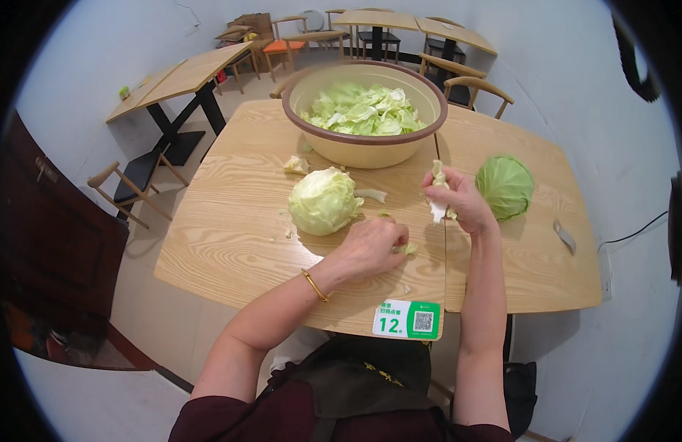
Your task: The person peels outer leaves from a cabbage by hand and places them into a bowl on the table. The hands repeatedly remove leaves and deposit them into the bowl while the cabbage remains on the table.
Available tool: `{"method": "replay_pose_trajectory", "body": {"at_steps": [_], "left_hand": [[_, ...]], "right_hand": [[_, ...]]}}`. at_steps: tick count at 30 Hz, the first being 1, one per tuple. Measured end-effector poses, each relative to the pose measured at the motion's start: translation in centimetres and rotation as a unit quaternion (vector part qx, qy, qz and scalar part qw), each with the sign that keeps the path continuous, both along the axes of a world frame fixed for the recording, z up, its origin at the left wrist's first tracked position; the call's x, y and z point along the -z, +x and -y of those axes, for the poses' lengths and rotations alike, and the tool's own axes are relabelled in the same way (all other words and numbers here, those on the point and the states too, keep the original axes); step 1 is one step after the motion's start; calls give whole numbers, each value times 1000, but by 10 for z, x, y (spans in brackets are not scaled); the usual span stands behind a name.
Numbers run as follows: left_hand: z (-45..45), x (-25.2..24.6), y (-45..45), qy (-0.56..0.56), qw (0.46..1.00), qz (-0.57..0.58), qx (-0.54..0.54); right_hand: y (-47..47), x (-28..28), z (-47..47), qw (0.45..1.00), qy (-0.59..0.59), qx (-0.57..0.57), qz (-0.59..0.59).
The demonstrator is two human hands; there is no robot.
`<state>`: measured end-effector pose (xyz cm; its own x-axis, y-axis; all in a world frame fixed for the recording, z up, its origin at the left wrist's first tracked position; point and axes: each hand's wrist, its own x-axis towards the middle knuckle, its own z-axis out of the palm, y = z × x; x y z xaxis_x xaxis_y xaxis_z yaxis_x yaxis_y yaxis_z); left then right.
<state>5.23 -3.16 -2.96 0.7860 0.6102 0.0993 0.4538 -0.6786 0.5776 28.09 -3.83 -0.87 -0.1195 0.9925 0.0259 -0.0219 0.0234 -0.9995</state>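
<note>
My left hand [377, 246], a gold bangle at its wrist, is low over the wooden tabletop [241, 221]. Its curled fingers pinch a small cabbage scrap [410, 248]. Raised to the right, my right hand [462, 199] grips pale cabbage trimmings [439, 204] between thumb and fingers. A peeled pale cabbage head [323, 202] rests just beyond my left hand, with a strip of cabbage stem [372, 194] beside it. Behind my right hand sits a greener whole cabbage [505, 188]. Torn cabbage leaves [368, 110] lie in a large beige basin [363, 152] with a brown rim.
A cabbage chunk [296, 164] and small crumbs lie left of the basin. A grey curved strip [565, 237] is at the table's right side. A printed table card [407, 319] with a code marks the near edge. Other tables [192, 74] and chairs [136, 185] stand around.
</note>
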Motion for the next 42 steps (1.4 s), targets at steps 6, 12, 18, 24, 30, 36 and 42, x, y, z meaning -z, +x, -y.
{"method": "replay_pose_trajectory", "body": {"at_steps": [6, 12, 18, 24, 30, 36, 42], "left_hand": [[-8, -3, 3, -86, 965, 219, -113], [-4, -17, 2, -74, 930, 338, -122], [-19, -34, -17, 130, 905, 361, -184], [-40, -39, -66, 163, 945, 1, -283], [-72, -29, -108, -298, 892, 250, -231], [-72, -13, -99, -496, 721, 473, -108], [-58, -9, -82, -380, 818, 429, -43]], "right_hand": [[-19, 6, 0, 994, -48, -48, 87], [-31, 1, -3, 996, 47, 69, 16], [-24, -68, -86, 864, 383, 322, 51], [-39, -97, -134, 601, 514, 377, 483], [-82, -34, -51, 931, 267, 116, 222], [-107, -5, -13, 986, 113, 38, 116], [-114, 7, -4, 903, 307, 99, 285]]}}
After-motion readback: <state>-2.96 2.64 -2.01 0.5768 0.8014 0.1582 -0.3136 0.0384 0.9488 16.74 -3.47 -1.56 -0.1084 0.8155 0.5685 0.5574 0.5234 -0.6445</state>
